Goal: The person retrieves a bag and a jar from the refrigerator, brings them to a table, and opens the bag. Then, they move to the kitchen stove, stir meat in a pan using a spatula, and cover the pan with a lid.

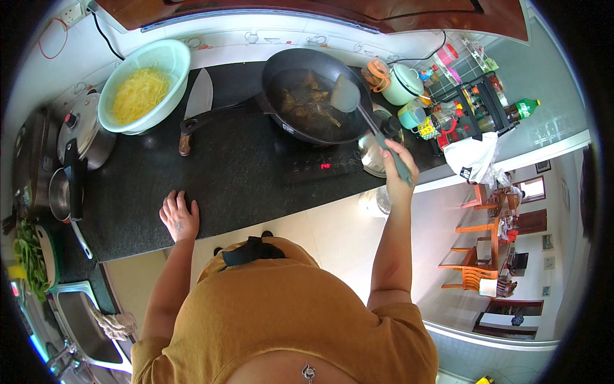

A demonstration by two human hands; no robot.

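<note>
My right hand (399, 165) grips the handle of a grey spatula (346, 95), whose broad head is over the right side of a dark wok (283, 72). Browned pieces of food (312, 98), perhaps fish, lie in the wok in a shallow layer of liquid or oil. The wok sits on an induction cooktop (316, 168) with a lit red display, and its long handle (220, 112) points left. My left hand (180, 216) rests on the front edge of the black countertop (230, 187), fingers apart, holding nothing.
Beneath the wok handle lies a cleaver (200, 96). A pale green colander (177, 57) of yellow shreds (141, 96) stands left, by a pressure cooker (86, 125) and small saucepan (59, 194). Leafy greens (31, 259) are near the sink (79, 307). Bottles and a lidded pot (400, 86) crowd the right.
</note>
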